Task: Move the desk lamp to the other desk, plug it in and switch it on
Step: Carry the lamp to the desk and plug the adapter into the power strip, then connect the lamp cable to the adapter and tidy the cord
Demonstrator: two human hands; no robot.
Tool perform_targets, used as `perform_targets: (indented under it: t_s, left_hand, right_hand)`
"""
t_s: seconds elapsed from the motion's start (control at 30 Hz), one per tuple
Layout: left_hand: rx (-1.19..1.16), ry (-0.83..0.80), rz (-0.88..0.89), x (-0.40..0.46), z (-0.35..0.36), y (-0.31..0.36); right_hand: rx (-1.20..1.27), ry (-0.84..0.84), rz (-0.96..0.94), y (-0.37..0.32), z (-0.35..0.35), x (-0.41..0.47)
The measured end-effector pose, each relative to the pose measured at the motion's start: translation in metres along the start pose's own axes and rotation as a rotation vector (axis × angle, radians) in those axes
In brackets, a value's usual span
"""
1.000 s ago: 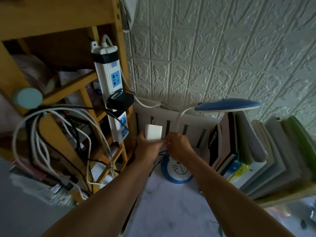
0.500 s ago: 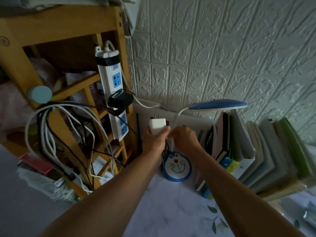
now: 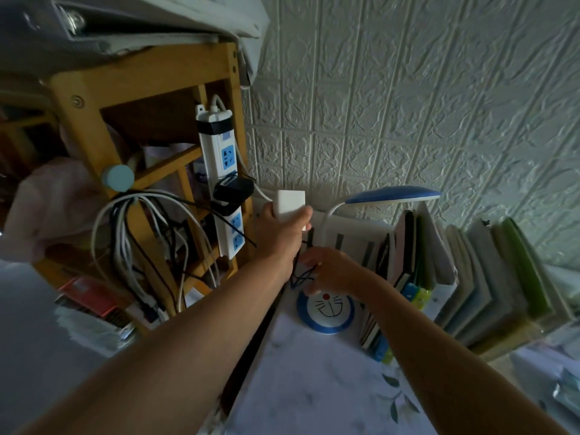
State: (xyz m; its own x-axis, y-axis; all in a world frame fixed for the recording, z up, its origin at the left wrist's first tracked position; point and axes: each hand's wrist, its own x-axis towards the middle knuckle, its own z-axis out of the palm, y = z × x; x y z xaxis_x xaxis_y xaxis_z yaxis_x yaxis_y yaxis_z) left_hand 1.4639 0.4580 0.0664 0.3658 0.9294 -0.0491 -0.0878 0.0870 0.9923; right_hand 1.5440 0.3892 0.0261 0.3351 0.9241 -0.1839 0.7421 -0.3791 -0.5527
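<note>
The desk lamp stands on the desk by the wall: a round blue-rimmed base [image 3: 326, 312] with a cartoon cat face, a white gooseneck and a flat blue head [image 3: 392, 194], unlit. My left hand [image 3: 284, 227] is raised and closed around the white plug adapter [image 3: 290, 205], just right of the white power strip [image 3: 222, 189] fixed upright on the wooden shelf post. My right hand [image 3: 329, 271] sits lower, just above the lamp base, pinching the tangled black cord [image 3: 299, 273].
A black adapter [image 3: 233, 193] fills the strip's middle socket; blue sockets above and below it are free. White and black cables [image 3: 135, 233] hang looped on the wooden shelf [image 3: 94, 120]. Books [image 3: 470, 277] lean along the wall at right. The desk top [image 3: 314, 387] has a leaf-print cover.
My left hand has lifted the white adapter up and toward the power strip. My right hand has dropped down to the cord above the lamp base. The view has tilted upward.
</note>
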Motion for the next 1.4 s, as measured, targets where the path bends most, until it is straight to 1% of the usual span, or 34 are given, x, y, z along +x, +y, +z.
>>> perform_targets:
  t_s: [0.1, 0.23, 0.33, 0.6, 0.7, 0.8, 0.9, 0.97, 1.0, 1.07, 1.13, 1.2, 1.3, 1.4]
  left_hand:
    - [-0.004, -0.009, 0.006, 0.001, -0.010, 0.008]
    - [0.029, -0.029, 0.032, 0.001, -0.022, 0.015]
    - [0.055, -0.029, 0.056, -0.001, -0.034, 0.020]
    - [0.050, -0.114, 0.043, -0.001, -0.060, 0.029]
    - [0.020, -0.157, 0.046, -0.002, -0.066, 0.035]
    - [-0.004, -0.173, 0.053, -0.004, -0.067, 0.041]
    - [-0.018, -0.176, 0.059, -0.007, -0.066, 0.047]
    - [-0.033, -0.179, 0.040, -0.009, -0.064, 0.052]
    - [-0.038, -0.177, 0.023, -0.009, -0.063, 0.054]
    - [-0.038, -0.164, -0.008, -0.010, -0.061, 0.059]
    - [-0.035, -0.139, -0.017, -0.010, -0.060, 0.062]
    - [-0.047, -0.125, -0.014, -0.010, -0.058, 0.064]
    - [-0.085, -0.124, -0.028, -0.005, -0.052, 0.069]
    - [-0.125, -0.118, -0.084, 0.002, -0.046, 0.070]
  right_hand:
    - [-0.004, -0.035, -0.053, -0.016, 0.007, -0.002]
    - [0.009, -0.044, -0.072, -0.034, 0.019, 0.000]
    - [-0.013, -0.048, -0.059, -0.044, 0.024, 0.002]
    - [-0.039, -0.048, -0.013, -0.068, 0.030, -0.003]
    - [-0.104, 0.001, -0.003, -0.076, 0.022, -0.010]
    - [-0.195, 0.113, -0.009, -0.084, 0.009, -0.019]
    - [-0.090, 0.241, 0.036, -0.095, -0.006, -0.025]
    - [0.038, 0.303, 0.073, -0.099, -0.015, -0.024]
    - [0.143, 0.328, 0.082, -0.100, -0.019, -0.024]
    - [0.431, 0.344, 0.090, -0.106, -0.025, -0.025]
    - [0.614, 0.334, 0.061, -0.109, -0.033, -0.026]
    - [0.686, 0.297, -0.003, -0.111, -0.042, -0.026]
    - [0.722, 0.233, -0.032, -0.110, -0.051, -0.020]
    - [0.705, 0.260, -0.013, -0.110, -0.057, -0.011]
